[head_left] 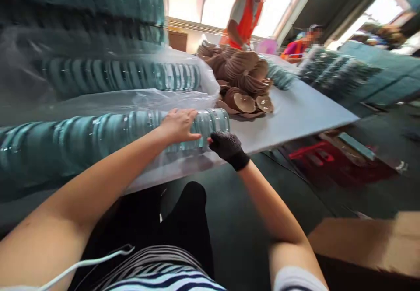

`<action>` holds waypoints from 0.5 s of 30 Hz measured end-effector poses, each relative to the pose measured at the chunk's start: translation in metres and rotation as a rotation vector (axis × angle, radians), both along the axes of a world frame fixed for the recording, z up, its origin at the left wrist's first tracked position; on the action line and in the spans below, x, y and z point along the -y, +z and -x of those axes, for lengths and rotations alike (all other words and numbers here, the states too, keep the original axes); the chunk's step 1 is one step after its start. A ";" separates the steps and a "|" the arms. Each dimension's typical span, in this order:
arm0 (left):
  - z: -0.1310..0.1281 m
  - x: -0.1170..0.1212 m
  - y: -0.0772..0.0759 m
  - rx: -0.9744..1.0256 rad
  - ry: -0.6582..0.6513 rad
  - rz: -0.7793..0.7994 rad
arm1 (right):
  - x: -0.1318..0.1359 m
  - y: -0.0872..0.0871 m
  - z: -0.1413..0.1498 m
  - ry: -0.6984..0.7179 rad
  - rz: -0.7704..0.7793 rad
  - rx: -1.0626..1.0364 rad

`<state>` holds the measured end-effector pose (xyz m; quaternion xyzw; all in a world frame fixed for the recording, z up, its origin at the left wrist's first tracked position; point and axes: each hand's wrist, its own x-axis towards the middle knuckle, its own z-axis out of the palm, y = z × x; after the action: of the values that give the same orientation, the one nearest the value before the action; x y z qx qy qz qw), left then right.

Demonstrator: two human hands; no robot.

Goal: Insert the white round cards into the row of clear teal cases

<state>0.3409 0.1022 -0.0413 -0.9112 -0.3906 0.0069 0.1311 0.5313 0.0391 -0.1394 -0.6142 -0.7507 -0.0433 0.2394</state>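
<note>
A long row of round, greenish glass pieces (111, 129), stacked on edge and pressed side by side, lies along the table's near edge. My bare left hand (180, 126) rests on top of its right part, fingers stretched out and thumb apart. Close to the row's right end is my right hand (227, 145), in a dark glove with bare fingertips. Its fingers are curled together against the front of the glass; whatever they pinch is hidden. Clear plastic film (157, 99) lies behind and below the row.
More glass rows (131, 76) lie behind in film. Brown scalloped pieces (243, 70) are heaped at the table's middle. Two people in orange vests (251, 17) are beyond the table (305, 111). A red crate (315, 159) and a cardboard box (367, 243) stand at the right.
</note>
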 end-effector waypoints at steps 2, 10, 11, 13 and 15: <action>0.001 -0.003 0.000 0.022 0.013 0.029 | 0.013 -0.036 0.011 0.004 0.070 -0.052; -0.017 -0.010 0.020 0.046 -0.022 0.111 | 0.001 -0.009 -0.014 -0.005 -0.055 -0.165; -0.024 -0.013 0.020 0.070 -0.039 0.100 | -0.011 0.011 -0.027 -0.053 -0.101 -0.171; -0.039 -0.017 0.015 0.092 -0.064 0.104 | -0.044 0.048 -0.049 -0.109 -0.066 -0.072; -0.049 -0.019 0.006 0.078 -0.058 0.111 | -0.081 0.076 -0.059 -0.082 0.115 0.098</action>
<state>0.3904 0.1215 -0.0357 -0.9276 -0.3678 -0.0106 0.0652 0.5903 0.1200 -0.0630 -0.6541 -0.7371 -0.0397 0.1650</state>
